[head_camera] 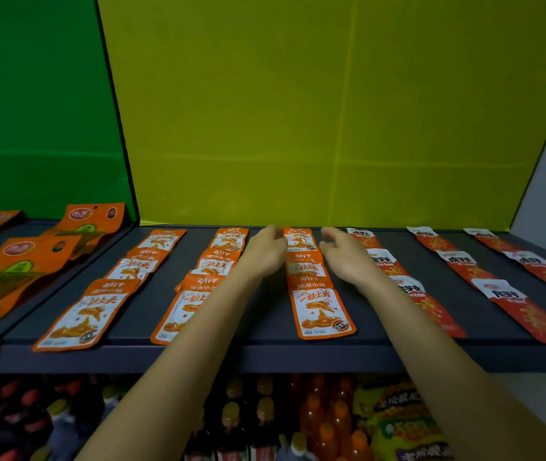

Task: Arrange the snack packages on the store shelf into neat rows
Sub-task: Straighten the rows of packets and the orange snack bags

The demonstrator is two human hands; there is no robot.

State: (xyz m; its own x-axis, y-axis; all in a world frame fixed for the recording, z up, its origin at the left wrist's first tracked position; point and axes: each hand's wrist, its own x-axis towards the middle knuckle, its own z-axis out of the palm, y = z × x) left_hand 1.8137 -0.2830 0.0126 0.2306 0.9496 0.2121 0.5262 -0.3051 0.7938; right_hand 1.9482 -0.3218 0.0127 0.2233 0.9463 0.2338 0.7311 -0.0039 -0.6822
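Head view: left hand (266, 251) and right hand (345, 254) were spread, flanking the orange packet row (311, 281) mid-shelf (265, 356), fingers near the back edge. Step: squaring that row, probably. Next: nudge the rear packet into line, then check the 2 rows left.

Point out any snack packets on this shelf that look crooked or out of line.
The second orange row is the untidiest: its packets are fanned and skewed. The leftmost row is slightly uneven too. The row between the left hand and right hand looks straight.
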